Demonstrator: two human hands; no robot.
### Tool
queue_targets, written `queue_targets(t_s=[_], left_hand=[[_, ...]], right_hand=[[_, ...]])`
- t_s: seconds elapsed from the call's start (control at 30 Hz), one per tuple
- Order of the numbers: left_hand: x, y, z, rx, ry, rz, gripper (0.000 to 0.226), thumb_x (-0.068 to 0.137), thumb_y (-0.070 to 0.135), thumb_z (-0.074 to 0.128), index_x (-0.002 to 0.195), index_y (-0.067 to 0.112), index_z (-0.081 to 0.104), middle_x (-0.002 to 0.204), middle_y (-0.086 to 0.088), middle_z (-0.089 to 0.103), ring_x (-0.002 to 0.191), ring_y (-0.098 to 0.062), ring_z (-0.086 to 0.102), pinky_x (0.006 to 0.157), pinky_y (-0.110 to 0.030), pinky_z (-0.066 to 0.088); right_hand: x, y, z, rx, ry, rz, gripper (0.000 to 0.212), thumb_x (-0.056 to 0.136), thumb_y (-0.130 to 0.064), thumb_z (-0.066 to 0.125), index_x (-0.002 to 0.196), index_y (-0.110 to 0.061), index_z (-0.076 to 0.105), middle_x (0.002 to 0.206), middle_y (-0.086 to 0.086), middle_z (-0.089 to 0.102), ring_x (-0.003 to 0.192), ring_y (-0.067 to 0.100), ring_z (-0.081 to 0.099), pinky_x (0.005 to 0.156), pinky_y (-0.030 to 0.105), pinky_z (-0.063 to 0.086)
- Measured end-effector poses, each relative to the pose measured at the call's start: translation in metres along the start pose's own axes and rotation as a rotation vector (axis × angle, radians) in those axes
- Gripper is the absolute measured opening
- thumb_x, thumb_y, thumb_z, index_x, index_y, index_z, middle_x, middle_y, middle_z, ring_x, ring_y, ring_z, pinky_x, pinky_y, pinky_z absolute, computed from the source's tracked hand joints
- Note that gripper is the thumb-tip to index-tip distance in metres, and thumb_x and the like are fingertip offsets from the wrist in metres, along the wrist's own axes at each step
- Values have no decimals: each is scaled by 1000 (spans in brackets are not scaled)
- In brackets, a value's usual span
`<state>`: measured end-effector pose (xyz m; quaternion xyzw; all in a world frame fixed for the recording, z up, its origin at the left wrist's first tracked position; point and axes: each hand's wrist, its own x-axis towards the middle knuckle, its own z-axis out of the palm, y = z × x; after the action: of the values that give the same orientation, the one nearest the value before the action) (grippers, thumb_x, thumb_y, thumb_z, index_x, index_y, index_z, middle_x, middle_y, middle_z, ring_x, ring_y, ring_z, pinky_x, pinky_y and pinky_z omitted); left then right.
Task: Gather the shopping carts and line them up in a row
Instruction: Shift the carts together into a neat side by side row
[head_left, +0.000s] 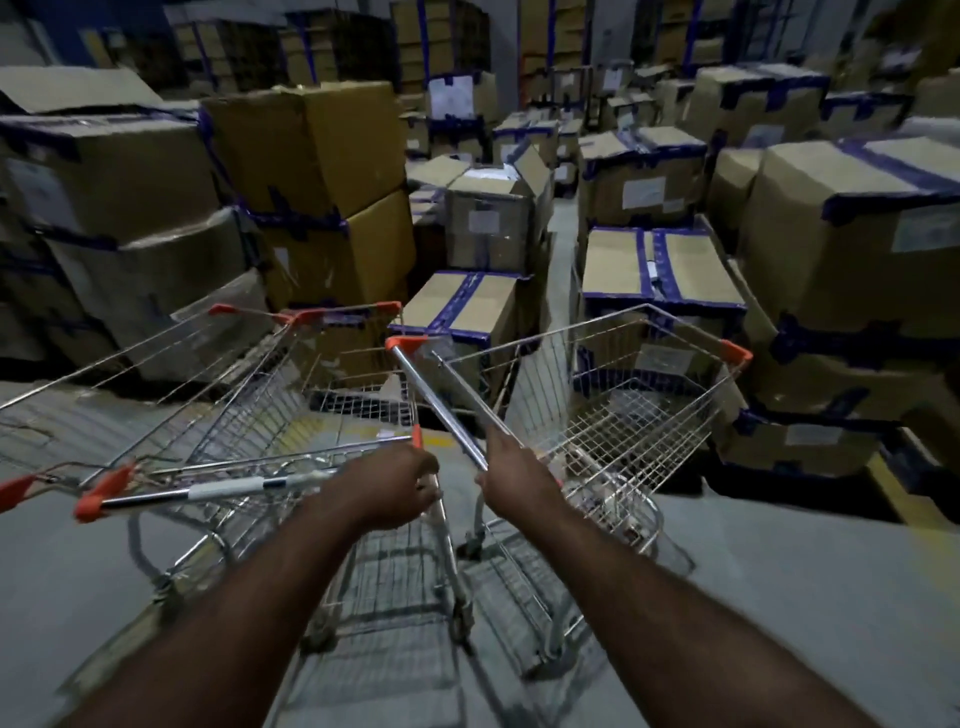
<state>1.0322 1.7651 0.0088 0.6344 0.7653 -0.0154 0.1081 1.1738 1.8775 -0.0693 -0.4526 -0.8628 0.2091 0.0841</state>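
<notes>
Clamping cart handles (441, 400), left hand (387, 483) and right hand (504, 460) face stacked boxes (457, 312) ahead

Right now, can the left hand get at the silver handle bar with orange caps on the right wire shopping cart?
Probably yes. The silver handle bar slants close beside the left hand, nothing between; but that hand grips the left wire cart's handle and must release first.

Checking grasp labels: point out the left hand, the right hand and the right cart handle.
left hand (389, 480): head view, back of the hand.
right hand (511, 467): head view, back of the hand.
right cart handle (439, 405): head view, bare middle of the bar.
</notes>
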Motion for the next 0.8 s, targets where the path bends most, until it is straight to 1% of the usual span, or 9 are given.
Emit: queue_targets(t_s=[0.1, 0.17, 0.3, 0.37, 0.5, 0.57, 0.63, 0.73, 0.8], left_hand=[[29, 5, 4, -8, -21, 23, 36, 95, 41, 60, 126, 24, 62, 126, -1, 64, 112, -21, 60, 91, -35, 50], [46, 7, 5, -29, -1, 35, 38, 94, 41, 62, 128, 24, 62, 130, 1, 63, 115, -20, 59, 94, -35, 50], [75, 14, 1, -16, 50, 107, 42, 92, 39, 63, 130, 24, 61, 136, 0, 58, 121, -20, 56, 97, -35, 48], [85, 19, 2, 2, 55, 135, 43, 92, 41, 63, 132, 24, 59, 139, 1, 55, 123, -21, 54, 98, -37, 48], [94, 35, 13, 55, 38, 217, 52, 91, 43, 64, 138, 23, 54, 143, 2, 49, 128, -21, 49, 99, -39, 48], [96, 45, 21, 91, 19, 275, 59, 90, 41, 66, 143, 22, 48, 148, 0, 44, 133, -21, 44, 103, -39, 45], [96, 55, 30, 110, -7, 316, 66, 89, 40, 67, 148, 22, 41, 153, -3, 39, 139, -23, 37, 109, -41, 41], [96, 69, 42, 142, -34, 355, 70, 88, 40, 67, 149, 24, 37, 153, -4, 39, 139, -24, 36, 109, -44, 39], [96, 75, 51, 178, -47, 366, 69, 88, 42, 66, 148, 25, 37, 150, -4, 42, 137, -26, 40, 109, -44, 39]], right_hand=[[17, 12, 13, -4, -176, 42, 40, 104, -30, 43, 138, -11, 37, 123, 20, 63, 114, 39, 60, 89, 45, 49], [19, 16, 8, 17, -238, 46, 37, 104, -32, 39, 135, -11, 37, 122, 24, 62, 112, 40, 61, 85, 44, 49], [6, 42, -8, 140, -354, 154, 37, 98, -30, 46, 132, -18, 40, 113, 18, 61, 85, 34, 66, 66, 44, 60], [-10, 62, -20, 173, -406, 239, 38, 96, -27, 49, 132, -21, 39, 106, 13, 59, 71, 26, 62, 56, 39, 59], [-41, 98, -62, -12, -513, 452, 37, 95, -20, 57, 128, -6, 49, 79, 12, 61, 52, 20, 57, 38, 27, 51], [-50, 112, -80, -93, -520, 503, 35, 93, -23, 65, 120, -4, 59, 84, 11, 69, 59, 20, 62, 53, 30, 58], [-60, 125, -80, -129, -433, 433, 32, 90, -35, 67, 110, -10, 66, 94, 6, 72, 69, 18, 63, 70, 34, 58], [-86, 141, -70, -318, -205, 411, 39, 87, -53, 59, 110, -23, 67, 103, 2, 68, 92, 22, 65, 79, 33, 51], [-103, 151, -68, -393, -131, 405, 42, 86, -57, 57, 110, -24, 67, 107, 3, 70, 99, 25, 66, 82, 34, 51]])
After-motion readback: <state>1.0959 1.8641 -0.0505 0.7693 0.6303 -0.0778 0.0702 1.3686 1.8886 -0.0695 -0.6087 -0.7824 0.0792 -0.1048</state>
